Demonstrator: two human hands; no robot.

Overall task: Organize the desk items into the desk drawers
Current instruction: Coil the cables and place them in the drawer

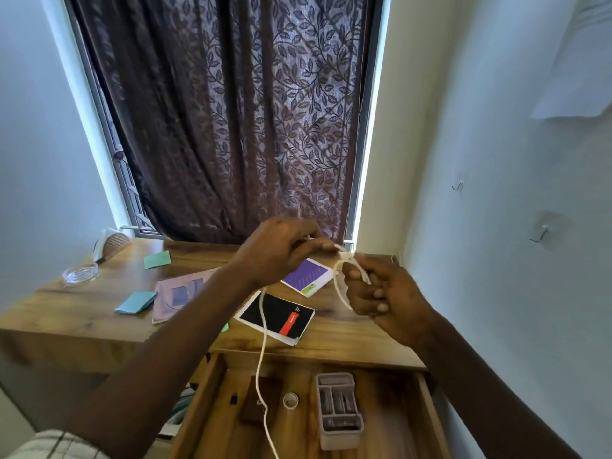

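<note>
Both hands (284, 250) (381, 293) pinching white cable (263, 342), loop around right fingers (356, 276).

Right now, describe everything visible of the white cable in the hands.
The white cable is thin, smooth and rubbery-looking. The left hand pinches it above the desk; the right hand grips a small loop of it. Below the left hand it hangs slack, crossing in front of the black notebook and the open drawer, and leaves the frame at the bottom.
</note>
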